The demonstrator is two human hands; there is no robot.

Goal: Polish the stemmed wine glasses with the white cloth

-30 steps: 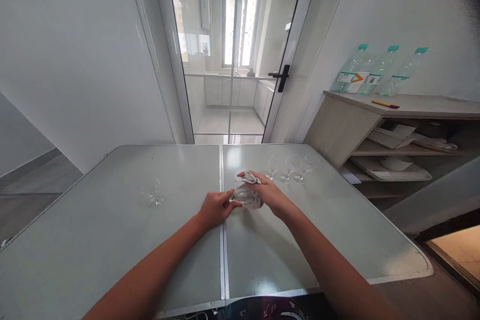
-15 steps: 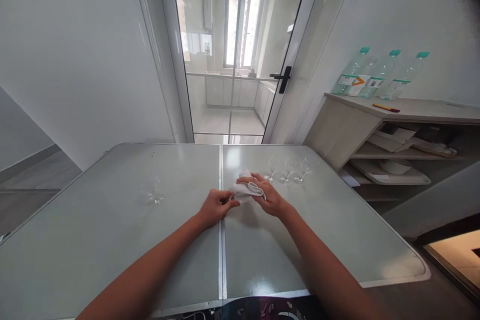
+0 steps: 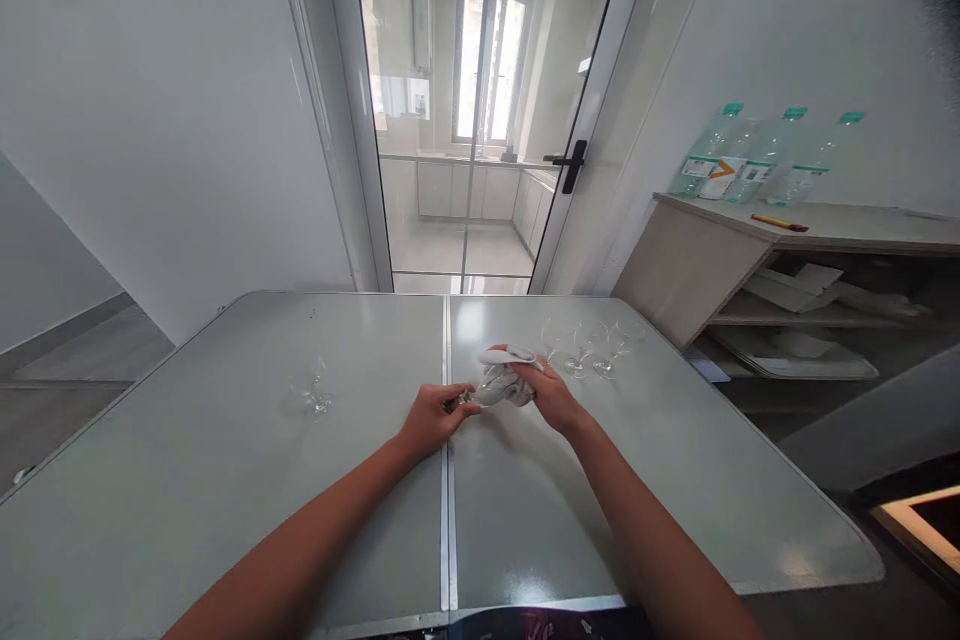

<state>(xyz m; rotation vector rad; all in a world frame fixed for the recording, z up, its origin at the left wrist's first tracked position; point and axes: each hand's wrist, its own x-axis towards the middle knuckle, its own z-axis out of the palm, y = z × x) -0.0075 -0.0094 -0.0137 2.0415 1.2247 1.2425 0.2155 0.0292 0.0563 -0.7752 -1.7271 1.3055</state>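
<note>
A clear stemmed glass (image 3: 491, 390) lies tilted between my hands above the table's middle seam, its bowl toward the right. My left hand (image 3: 439, 412) pinches it at the stem and foot. In my right hand (image 3: 546, 388) is a white cloth (image 3: 517, 375), bunched against the bowl and covering part of it. Just beyond my right hand, several clear stemmed glasses (image 3: 576, 360) stand upright in a group. Another stemmed glass (image 3: 318, 400) is on the left half of the table, apart from my left hand.
The grey-green table (image 3: 225, 480) has a metal seam and edge trim. To the right stands a wooden shelf unit (image 3: 701, 265) with several plastic bottles (image 3: 739, 165) and a yellow-red pen-like item (image 3: 780, 223) on top. A glazed door (image 3: 472, 110) is behind the table.
My right hand has turned and shifted slightly right with the cloth, exposing more of the glass bowl. My left hand keeps its pinch. The camera view has tilted a little.
</note>
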